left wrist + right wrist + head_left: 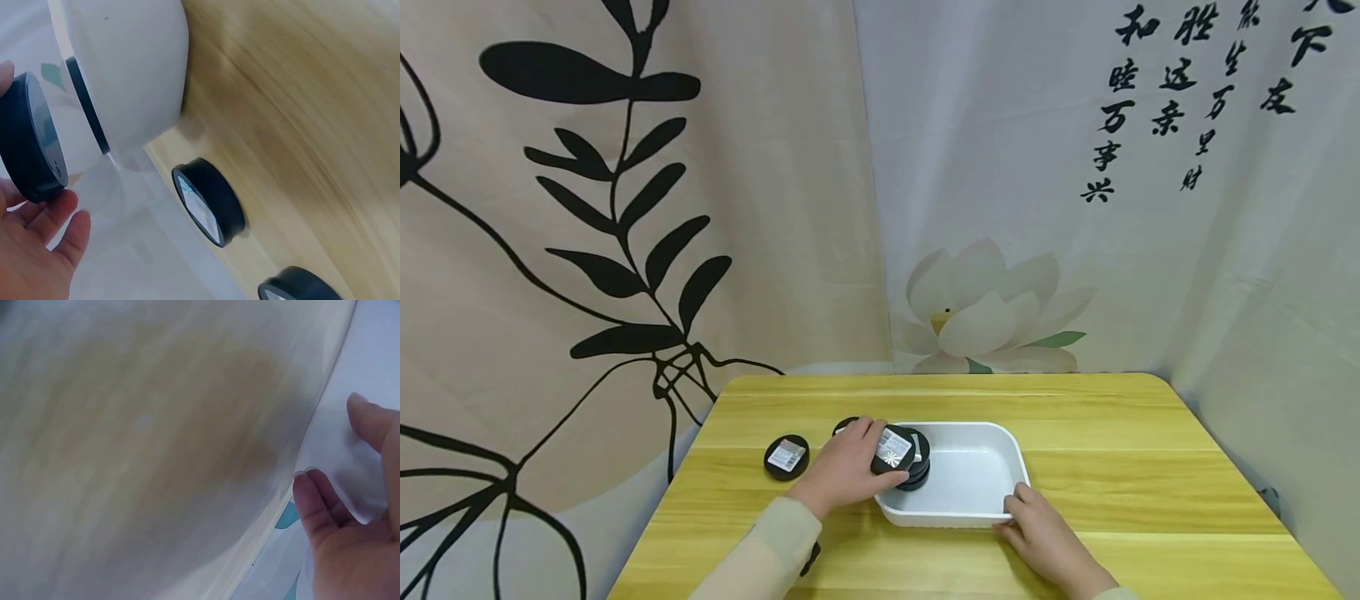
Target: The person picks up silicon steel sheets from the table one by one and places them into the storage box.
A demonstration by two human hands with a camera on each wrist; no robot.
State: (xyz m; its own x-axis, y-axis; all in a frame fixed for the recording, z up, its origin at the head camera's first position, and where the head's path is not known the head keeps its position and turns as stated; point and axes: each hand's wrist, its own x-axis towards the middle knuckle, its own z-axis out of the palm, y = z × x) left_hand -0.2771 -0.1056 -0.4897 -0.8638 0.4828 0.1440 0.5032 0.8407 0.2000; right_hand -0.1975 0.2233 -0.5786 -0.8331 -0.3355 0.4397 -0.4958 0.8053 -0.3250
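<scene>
A white tray [970,475] and a black disc [892,448] are being held.
The tray's near right rim is being pinched by the right-hand grip [1041,536]; beyond, the disc is being held by the left-hand grip [844,472] beside stacked discs [922,463] inside; leftward, a loose disc [786,457] is being supported by the bench [1150,475].

A yellow wood-grained table [1172,500] with rounded far corners is noted. It is backed by hanging pale cloth [797,208], on which a black leafy plant [636,340] is printed at the left. At the right, columns of black characters [1123,77] are printed above a pale lotus flower [985,321], by which a green leaf [1060,339] is shown.
</scene>
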